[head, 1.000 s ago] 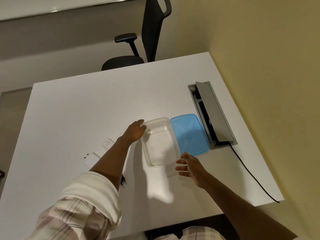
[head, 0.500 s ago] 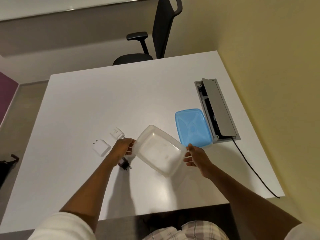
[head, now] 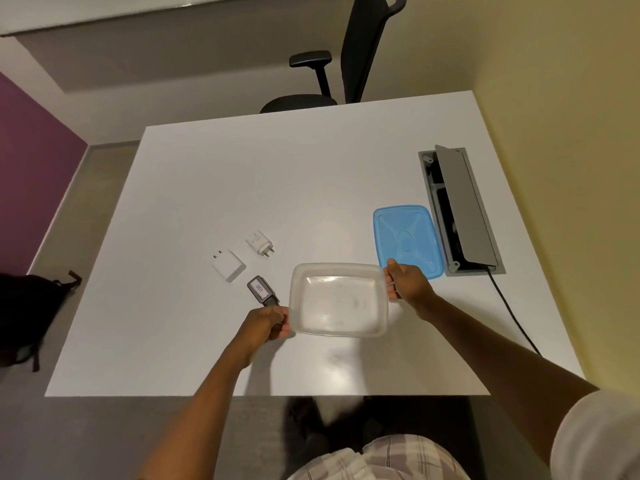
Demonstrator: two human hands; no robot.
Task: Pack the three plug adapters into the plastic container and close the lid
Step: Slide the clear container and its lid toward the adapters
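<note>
A clear plastic container sits open on the white table, held at both ends. My left hand grips its left rim and my right hand grips its right rim. The blue lid lies flat just behind my right hand. Three plug adapters lie left of the container: a white one, a smaller white one with its pins pointing right, and a dark one with a white label, close to my left hand. The container holds nothing.
A grey cable box with its flap raised is set into the table at the right, and a black cable runs from it. A black office chair stands behind the table. A dark bag lies on the floor at left.
The container has been pulled away from the lid toward me and turned level. My left hand slid to its left rim and my right hand took its right rim. The camera view shifted.
</note>
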